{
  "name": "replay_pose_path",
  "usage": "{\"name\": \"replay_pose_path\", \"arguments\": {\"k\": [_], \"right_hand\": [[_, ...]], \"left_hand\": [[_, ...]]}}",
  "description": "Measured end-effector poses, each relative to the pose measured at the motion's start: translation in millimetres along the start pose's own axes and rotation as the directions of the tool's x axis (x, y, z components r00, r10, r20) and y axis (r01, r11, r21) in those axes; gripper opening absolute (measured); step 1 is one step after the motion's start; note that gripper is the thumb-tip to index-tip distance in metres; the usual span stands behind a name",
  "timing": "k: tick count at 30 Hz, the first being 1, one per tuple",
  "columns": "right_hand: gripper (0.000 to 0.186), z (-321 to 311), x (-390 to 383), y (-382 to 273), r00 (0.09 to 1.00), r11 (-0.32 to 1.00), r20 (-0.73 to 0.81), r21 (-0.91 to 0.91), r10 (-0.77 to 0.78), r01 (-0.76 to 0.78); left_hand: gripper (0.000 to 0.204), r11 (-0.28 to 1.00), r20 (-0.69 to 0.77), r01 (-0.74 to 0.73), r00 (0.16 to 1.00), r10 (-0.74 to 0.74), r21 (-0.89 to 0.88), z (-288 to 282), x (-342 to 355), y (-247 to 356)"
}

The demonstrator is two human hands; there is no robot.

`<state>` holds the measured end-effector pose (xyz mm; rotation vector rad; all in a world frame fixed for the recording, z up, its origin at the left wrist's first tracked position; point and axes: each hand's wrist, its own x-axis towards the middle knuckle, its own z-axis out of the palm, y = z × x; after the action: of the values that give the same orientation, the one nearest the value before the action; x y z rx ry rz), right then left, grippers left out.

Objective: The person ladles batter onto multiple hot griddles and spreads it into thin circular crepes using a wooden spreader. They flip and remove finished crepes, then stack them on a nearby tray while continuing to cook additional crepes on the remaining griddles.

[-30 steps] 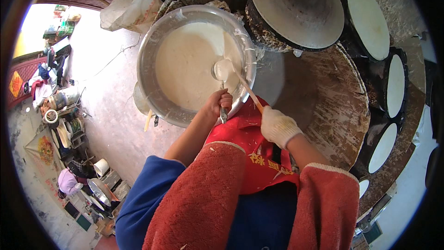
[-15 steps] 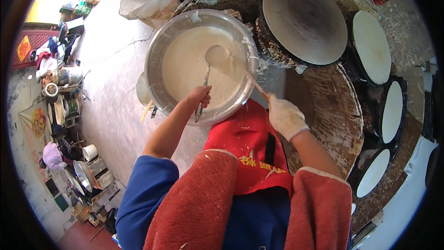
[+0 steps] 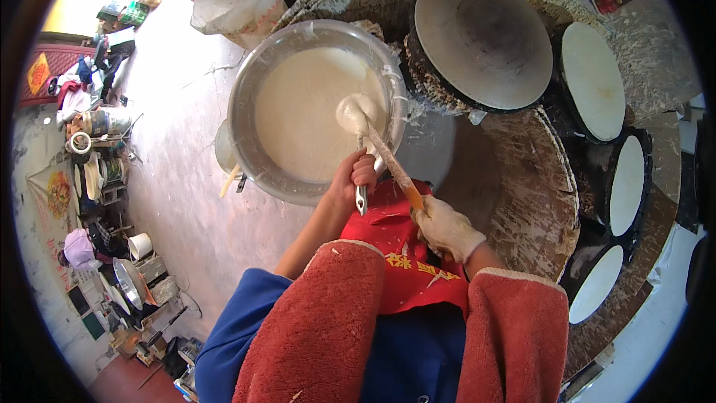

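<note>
Left hand grips a metal ladle over the batter basin. Gloved right hand clasps a wooden scraper against the bowl, probably wiping batter off.

1 view only: a fisheye camera on the person's head, looking steeply down over the chest and both forearms. It sits close above the grip, where the left hand and gloved right hand meet at frame centre. Beyond the grip lies the batter basin; right of it, the round griddle. Edges bend toward the rim.
</note>
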<state>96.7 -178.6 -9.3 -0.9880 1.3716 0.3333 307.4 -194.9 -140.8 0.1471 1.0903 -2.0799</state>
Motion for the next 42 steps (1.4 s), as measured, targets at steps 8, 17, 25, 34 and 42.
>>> {"name": "replay_pose_path", "arguments": {"k": [8,17,25,34,42], "right_hand": [[0.017,-14,-73,-43,0.873,0.832,-0.071,0.274,-0.483,0.483],[0.037,-38,-105,-80,0.099,0.341,-0.412,-0.571,-0.906,0.747],[0.038,-44,-31,1,0.190,0.331,-0.272,-0.736,-0.943,0.590],[0.030,-61,-20,64,0.118,0.452,-0.670,-0.350,-0.733,0.820],[0.035,-58,-20,138,0.440,0.640,-0.845,0.161,-0.305,0.752]], "left_hand": [[0.031,0.940,0.464,-0.131,0.885,-0.031,0.314,133,-83,-94],[0.030,0.495,0.552,-0.406,0.812,-0.190,0.768,232,-168,-139],[0.032,0.947,0.229,-0.173,0.967,0.112,0.269,149,-172,-107],[0.037,0.331,-0.058,-0.216,0.755,0.653,0.919,69,-161,-36],[0.032,0.932,0.069,-0.016,0.998,-0.010,0.362,47,-80,-70]]}}
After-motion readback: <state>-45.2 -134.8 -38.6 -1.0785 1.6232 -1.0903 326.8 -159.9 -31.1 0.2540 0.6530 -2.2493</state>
